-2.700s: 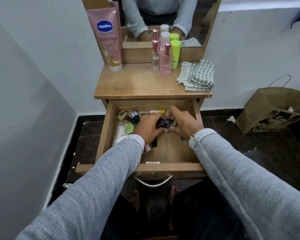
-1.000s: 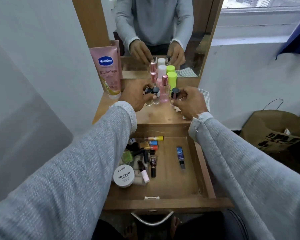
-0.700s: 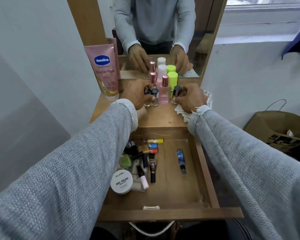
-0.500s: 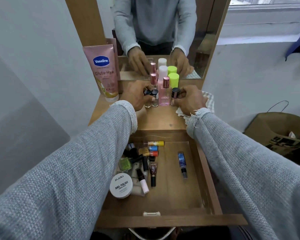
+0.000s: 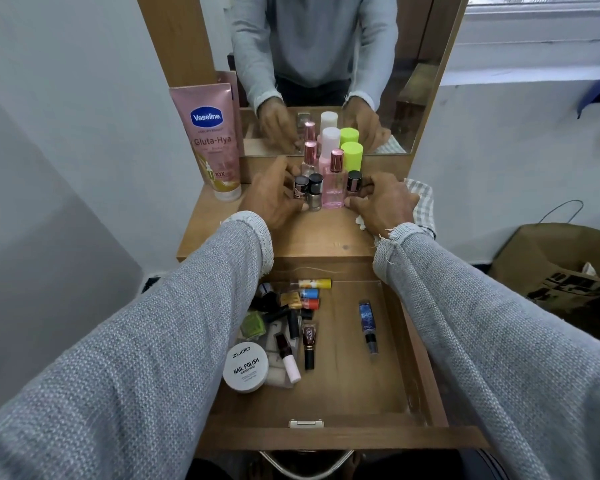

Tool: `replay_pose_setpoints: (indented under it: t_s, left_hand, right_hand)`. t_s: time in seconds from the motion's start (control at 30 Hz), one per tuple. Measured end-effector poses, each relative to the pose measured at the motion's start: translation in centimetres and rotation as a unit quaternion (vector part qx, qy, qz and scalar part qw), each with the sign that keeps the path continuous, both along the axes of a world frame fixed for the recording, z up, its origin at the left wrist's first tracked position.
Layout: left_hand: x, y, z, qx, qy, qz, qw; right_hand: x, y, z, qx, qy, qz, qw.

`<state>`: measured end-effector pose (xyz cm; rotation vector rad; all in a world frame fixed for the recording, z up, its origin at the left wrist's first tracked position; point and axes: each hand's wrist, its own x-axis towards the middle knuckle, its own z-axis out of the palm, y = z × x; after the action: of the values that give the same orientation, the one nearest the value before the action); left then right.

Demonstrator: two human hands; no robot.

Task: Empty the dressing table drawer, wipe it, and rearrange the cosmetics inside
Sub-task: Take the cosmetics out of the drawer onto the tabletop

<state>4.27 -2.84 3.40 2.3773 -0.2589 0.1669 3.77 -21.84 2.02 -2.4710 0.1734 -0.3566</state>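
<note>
- On the dressing table top [image 5: 291, 237], both hands set small nail polish bottles down beside the taller bottles in front of the mirror [image 5: 326, 64].
- Left hand [image 5: 272, 199]: fingers curled round two dark-capped nail polish bottles [image 5: 307, 190], which stand upright on the wood, it seems.
- Right hand [image 5: 383, 202]: fingertips pinch one dark-capped polish bottle [image 5: 354, 183], just beside the pink perfume bottle [image 5: 335, 183].
- To do it well: seat each base flat, let go one at a time, draw the fingers straight back so the perfume bottle and green-capped bottle [image 5: 351, 155] don't tip. Keep the group tight, the top is small.
- Drawer [image 5: 343, 438] is open below and far from empty: white nail polish remover tub [image 5: 246, 370], blue tube [image 5: 367, 323], a heap of polishes and lip items [image 5: 291, 317] at its left side. Emptying is early; wiping not begun, I judge.
- Checked cloth [image 5: 421, 202] lies on the top, partly under the right hand, handy for wiping.
- Pink Vaseline tube [image 5: 210, 140] stands on its cap at the left.
- Room: white walls, window at upper right, brown paper bag [image 5: 561, 268] on the dark floor to the right.
</note>
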Motion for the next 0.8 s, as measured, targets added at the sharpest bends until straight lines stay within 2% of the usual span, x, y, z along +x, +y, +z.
replay_pose_setpoints:
  t_s: [0.8]
  left_hand:
    - [0.8,-1.0,-1.5,-0.021,0.000,0.057,0.998]
  right_hand:
    - [0.8,0.0,-0.6,-0.024,0.008,-0.005,1.000]
